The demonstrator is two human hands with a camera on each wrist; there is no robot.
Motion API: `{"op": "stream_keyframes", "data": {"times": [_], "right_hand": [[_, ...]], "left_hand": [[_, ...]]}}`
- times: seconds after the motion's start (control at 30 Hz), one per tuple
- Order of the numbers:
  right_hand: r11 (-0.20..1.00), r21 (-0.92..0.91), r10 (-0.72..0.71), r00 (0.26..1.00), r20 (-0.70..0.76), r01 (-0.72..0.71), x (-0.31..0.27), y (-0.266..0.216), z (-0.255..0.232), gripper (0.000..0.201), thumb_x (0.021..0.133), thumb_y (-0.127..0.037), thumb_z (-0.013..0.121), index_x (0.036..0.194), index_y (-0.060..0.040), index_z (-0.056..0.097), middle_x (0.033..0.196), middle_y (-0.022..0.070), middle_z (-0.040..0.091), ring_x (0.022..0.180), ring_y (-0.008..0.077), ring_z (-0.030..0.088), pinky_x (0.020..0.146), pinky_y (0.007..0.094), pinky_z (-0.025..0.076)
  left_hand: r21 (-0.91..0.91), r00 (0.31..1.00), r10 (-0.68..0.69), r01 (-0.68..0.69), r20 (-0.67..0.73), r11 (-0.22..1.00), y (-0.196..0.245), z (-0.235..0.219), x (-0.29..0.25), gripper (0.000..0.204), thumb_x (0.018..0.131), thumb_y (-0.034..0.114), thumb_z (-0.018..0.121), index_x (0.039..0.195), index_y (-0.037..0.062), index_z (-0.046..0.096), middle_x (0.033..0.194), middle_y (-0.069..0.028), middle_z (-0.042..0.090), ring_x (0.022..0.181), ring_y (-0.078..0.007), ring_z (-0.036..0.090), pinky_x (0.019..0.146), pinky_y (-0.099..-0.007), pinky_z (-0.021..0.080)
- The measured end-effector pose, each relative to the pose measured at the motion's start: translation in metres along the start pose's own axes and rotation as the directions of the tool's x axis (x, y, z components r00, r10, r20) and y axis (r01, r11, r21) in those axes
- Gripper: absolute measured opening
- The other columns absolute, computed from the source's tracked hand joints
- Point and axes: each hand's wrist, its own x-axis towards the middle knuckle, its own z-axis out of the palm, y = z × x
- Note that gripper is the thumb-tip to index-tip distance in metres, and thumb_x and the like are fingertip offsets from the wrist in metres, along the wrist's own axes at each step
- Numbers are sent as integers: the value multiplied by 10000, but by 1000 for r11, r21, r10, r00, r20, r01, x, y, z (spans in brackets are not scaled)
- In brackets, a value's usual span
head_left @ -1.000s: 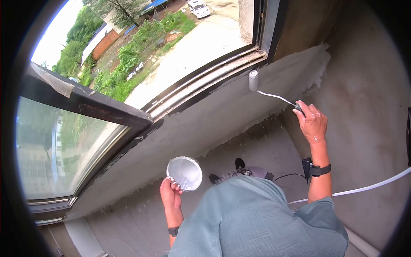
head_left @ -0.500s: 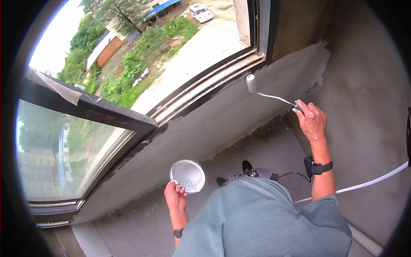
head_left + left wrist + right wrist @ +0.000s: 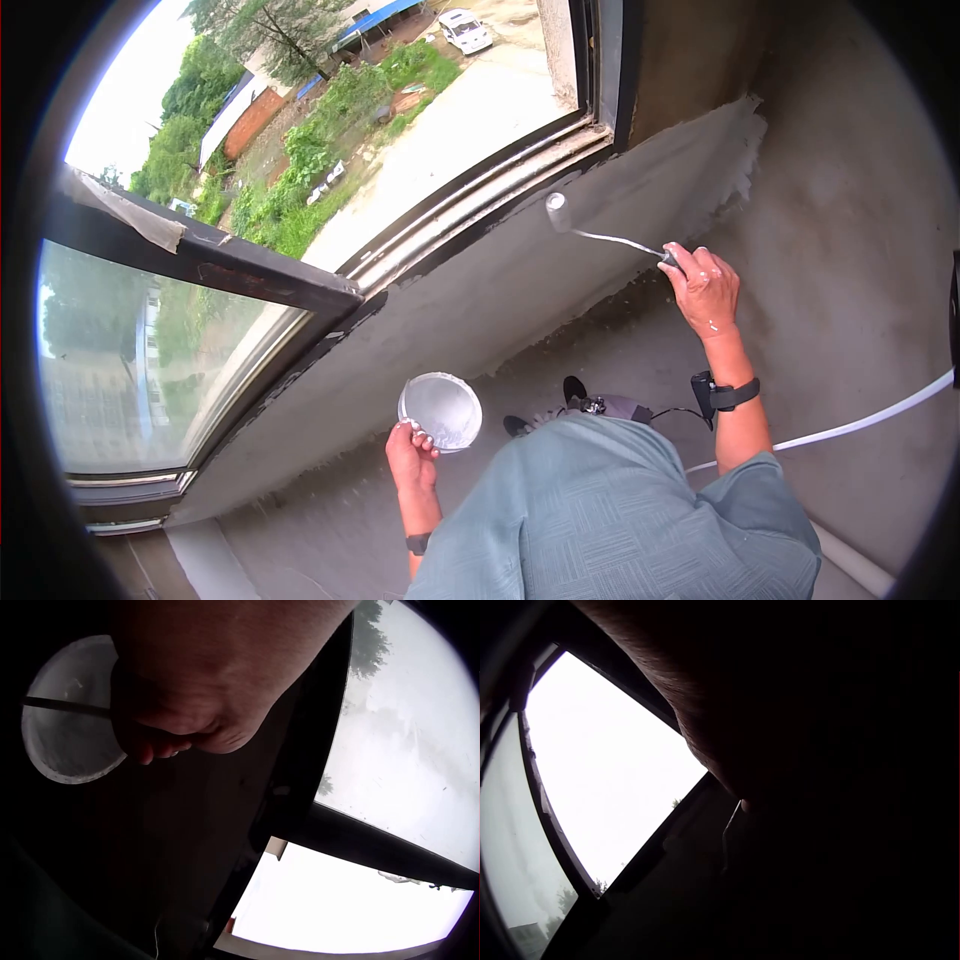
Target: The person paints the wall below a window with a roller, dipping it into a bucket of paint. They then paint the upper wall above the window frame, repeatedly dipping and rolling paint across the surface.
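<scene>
My right hand (image 3: 708, 288) grips the dark handle of a small paint roller (image 3: 560, 214). Its white-coated sleeve is against the grey wall (image 3: 480, 290) just below the window sill, and a thin bent rod links sleeve and handle. In the right wrist view only the pale rod (image 3: 727, 832) shows; the rest is dark. Lower left, fingers of my left hand (image 3: 411, 462) curl at the edge of a white bucket (image 3: 436, 400) with white paint inside. The left wrist view shows this bucket (image 3: 64, 746) beside the hand (image 3: 195, 697), a thin bar crossing its mouth.
A dark window frame (image 3: 240, 265) with an open pane (image 3: 150, 350) runs along the left. Its sill (image 3: 490, 195) lies above the wall. A white hose (image 3: 870, 428) crosses the floor at right. Shoes (image 3: 574, 388) stand near the wall's foot.
My right hand has moved the roller left and slightly down along the wall below the sill. The left hand and bucket keep nearly the same place; the head view has shifted a little.
</scene>
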Motion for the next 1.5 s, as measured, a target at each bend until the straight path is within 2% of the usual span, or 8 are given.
{"op": "stream_keyframes", "data": {"times": [0.13, 0.27, 0.5, 0.6, 0.8, 1.03, 1.23, 1.5], "right_hand": [[997, -32, 63, 998, -30, -64, -10, 20, 8, 281, 859, -313, 771, 1108, -186, 745, 788, 57, 608, 743, 271, 650, 670, 415, 521], [997, 20, 78, 997, -23, -78, -13, 8, 18, 278, 861, -317, 768, 1106, -186, 745, 800, 56, 621, 749, 271, 654, 674, 412, 525], [969, 227, -108, 994, 26, 100, -9, -60, 33, 307, 823, -292, 794, 1104, -177, 751, 765, 43, 573, 719, 251, 632, 660, 404, 518], [963, 244, -126, 992, 25, 116, -5, -67, 33, 294, 830, -290, 787, 1103, -186, 753, 766, 42, 572, 727, 247, 632, 667, 403, 520], [997, 64, 46, 997, 60, -50, -11, -10, 21, 276, 861, -301, 768, 1113, -191, 739, 791, 62, 605, 755, 276, 651, 686, 422, 523], [963, -164, 209, 976, -60, -216, -25, 39, 16, 287, 898, -355, 735, 1144, -206, 737, 816, 52, 629, 758, 273, 659, 674, 422, 537], [987, -119, 113, 994, 11, -111, -32, 14, 30, 303, 869, -326, 762, 1143, -196, 741, 809, 50, 595, 767, 266, 637, 693, 411, 527], [979, 155, -145, 986, 81, 131, -25, -85, 44, 320, 805, -286, 798, 1102, -190, 730, 780, 51, 553, 720, 251, 615, 648, 404, 502]], "left_hand": [[-13, 1000, 8, -8, -7, 1000, -2, -2, 0, 164, 983, 172, 528, 835, 103, 536, 615, 26, 460, 525, -121, 484, 432, -295, 411], [-17, 1000, -1, 1, -3, 1000, -1, 1, 0, 165, 982, 169, 528, 831, 103, 536, 614, 26, 458, 525, -121, 483, 432, -295, 410], [14, 1000, -13, 13, 0, 1000, 0, 1, 1, 164, 980, 165, 529, 828, 104, 539, 608, 25, 455, 526, -121, 484, 427, -295, 404], [14, 1000, -3, 3, 0, 1000, 4, 1, -2, 163, 981, 163, 525, 829, 105, 539, 609, 25, 455, 527, -121, 484, 428, -292, 404], [-6, 1000, 10, -10, -12, 1000, 4, -9, 1, 162, 984, 166, 524, 832, 110, 539, 614, 29, 459, 528, -119, 486, 430, -288, 406], [-6, 1000, -14, 14, -6, 1000, 0, -8, 4, 153, 983, 166, 533, 837, 121, 540, 616, 32, 465, 522, -118, 486, 431, -287, 408], [-4, 1000, -12, 12, -7, 1000, 1, -12, 7, 154, 983, 163, 535, 836, 116, 540, 616, 31, 467, 519, -119, 488, 427, -288, 410], [24, 1000, -16, 16, -11, 1000, 6, -9, 6, 159, 989, 158, 519, 838, 113, 535, 622, 28, 464, 525, -118, 487, 426, -284, 411]]}}
